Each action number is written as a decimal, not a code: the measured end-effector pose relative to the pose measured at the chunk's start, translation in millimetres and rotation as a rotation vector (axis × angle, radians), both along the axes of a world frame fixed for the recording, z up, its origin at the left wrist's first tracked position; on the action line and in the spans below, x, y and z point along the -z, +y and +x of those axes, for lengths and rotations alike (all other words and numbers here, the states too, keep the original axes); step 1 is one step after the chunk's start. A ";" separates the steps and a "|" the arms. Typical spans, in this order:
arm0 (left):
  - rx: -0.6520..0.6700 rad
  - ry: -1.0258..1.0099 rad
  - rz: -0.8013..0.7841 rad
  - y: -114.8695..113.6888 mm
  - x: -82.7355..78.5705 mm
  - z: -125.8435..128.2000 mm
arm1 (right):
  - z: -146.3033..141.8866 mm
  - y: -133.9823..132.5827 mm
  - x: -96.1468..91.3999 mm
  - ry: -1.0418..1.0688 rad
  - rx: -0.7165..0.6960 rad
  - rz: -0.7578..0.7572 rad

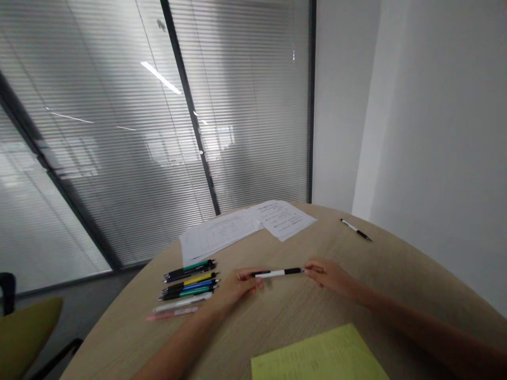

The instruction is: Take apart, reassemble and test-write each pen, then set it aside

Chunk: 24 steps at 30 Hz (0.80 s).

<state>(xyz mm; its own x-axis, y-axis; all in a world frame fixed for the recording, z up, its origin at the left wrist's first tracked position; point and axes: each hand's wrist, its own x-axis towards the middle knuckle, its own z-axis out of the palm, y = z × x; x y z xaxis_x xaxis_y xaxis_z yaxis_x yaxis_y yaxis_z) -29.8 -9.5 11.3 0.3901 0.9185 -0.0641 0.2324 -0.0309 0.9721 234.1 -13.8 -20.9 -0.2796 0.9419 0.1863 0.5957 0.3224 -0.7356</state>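
A white pen with a black grip (277, 273) is held level over the middle of the table, between both hands. My left hand (241, 282) pinches its clip end, at the left. Fingertips of my right hand (320, 272) close on its tip at the right. Beside my left wrist lies a row of several pens: a green-and-black pen (190, 269), a yellow-and-black pen (194, 281), a blue-and-black pen (198, 287), a white pen (182, 302) and a pink pen (172, 313). Another white-and-black pen (356, 230) lies alone at the far right.
The round wooden table (285, 322) carries printed white sheets (225, 232) at its far side and a yellow sheet (317, 356) at the near edge. A chair (29, 332) stands at the left. Glass panels with blinds (119, 158) and a white wall (439, 137) lie beyond.
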 end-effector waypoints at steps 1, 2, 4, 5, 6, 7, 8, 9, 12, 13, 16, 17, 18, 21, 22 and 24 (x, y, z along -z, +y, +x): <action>-0.002 0.009 -0.002 0.4 1.7 0.6 | 0.2 1.8 3.0 0.040 -0.004 -0.046; -0.007 0.020 -0.001 0.3 2.5 1.5 | 0.1 3.0 5.4 0.080 -0.005 -0.085; -0.029 0.033 -0.002 -1.6 2.0 3.8 | -0.5 4.1 8.5 0.153 0.003 -0.142; -0.039 0.035 -0.005 -3.1 1.2 4.8 | -0.9 4.3 9.4 0.181 0.006 -0.160; -0.045 0.035 -0.007 -4.8 0.3 5.6 | -1.3 4.4 10.1 0.201 0.009 -0.170; -0.046 0.034 -0.007 -6.5 -0.3 6.2 | -1.5 4.6 10.6 0.213 0.011 -0.174; -0.046 0.033 -0.007 -7.9 -0.5 6.5 | -1.7 4.8 11.2 0.222 0.009 -0.174; -0.043 0.031 -0.007 -9.0 -0.3 6.6 | -1.7 5.1 11.9 0.233 0.004 -0.172; -0.044 -0.025 -0.043 -10.0 2.8 6.6 | -1.7 5.1 13.8 0.265 -0.007 -0.158; -0.052 -0.059 -0.069 -9.6 4.1 6.6 | -1.9 4.7 14.3 0.267 -0.006 -0.148; -0.098 -0.159 -0.170 -8.1 7.1 7.1 | -3.4 2.4 15.2 0.267 0.016 -0.115; -0.112 -0.176 -0.197 -7.9 7.4 7.3 | -4.1 1.7 15.2 0.276 0.023 -0.102; -0.121 -0.187 -0.215 -7.9 7.6 7.7 | -4.9 1.3 15.1 0.289 0.029 -0.089; -0.123 -0.204 -0.207 -10.1 7.4 9.5 | -6.2 1.1 14.3 0.305 0.041 -0.080; -0.119 -0.208 -0.188 -11.4 7.4 10.4 | -6.1 1.2 14.1 0.291 0.043 -0.083; -0.104 -0.212 -0.144 -14.3 7.8 12.9 | -5.5 1.4 14.2 0.239 0.049 -0.097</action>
